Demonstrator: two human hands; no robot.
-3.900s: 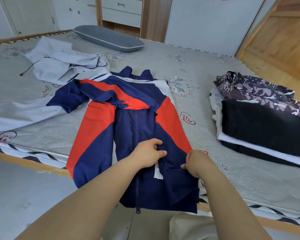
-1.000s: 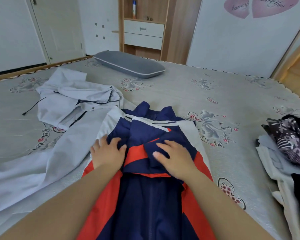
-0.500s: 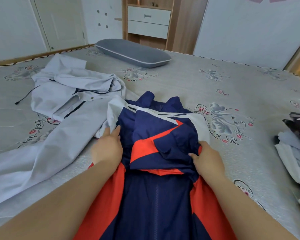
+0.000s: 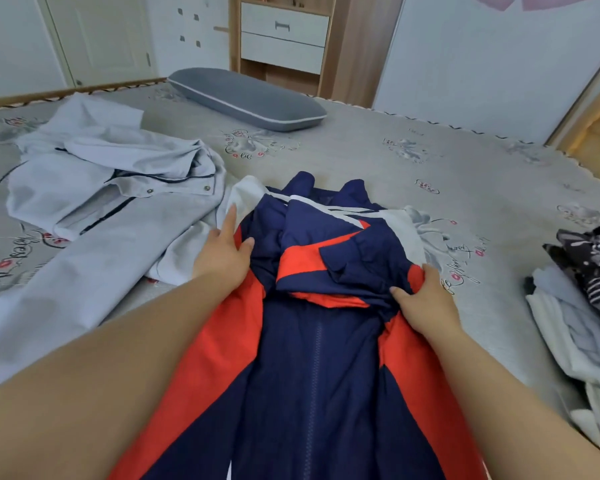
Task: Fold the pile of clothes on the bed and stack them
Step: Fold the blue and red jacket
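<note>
Between the hands, a navy, red and white zip-front track jacket [image 4: 312, 358] lies front-up on the grey flower-printed bed cover [image 4: 413, 168], collar away from the person, hem running out of view at the bottom edge. Both sleeves are folded across the chest, forming a navy-and-red bundle just ahead of the fingers. Left hand [image 4: 222, 252]: fingers straight and together, palm down, resting flat on the jacket's left shoulder edge, fingertips reaching onto the white panel; it holds nothing. Right hand [image 4: 425, 299]: thumb on top of the folded sleeve bundle, fingers curled under the jacket's right side at the red stripe, gripping the cloth there. Beyond and to the outside of the left hand, a pale grey snap-front jacket [image 4: 94, 188] lies crumpled and unfolded, one long sleeve trailing back alongside the left forearm; its edge touches the track jacket's white shoulder. Well out from the right hand, at the frame's right edge, sits a stack of folded clothes [image 4: 575, 306], white and pale pieces below, a dark patterned piece on top; partly cut off. Far ahead of both hands, a flat grey pillow with white piping [image 4: 246, 98] rests near the bed's far edge. Behind it stands a wooden cabinet with white drawers [image 4: 284, 36].
</note>
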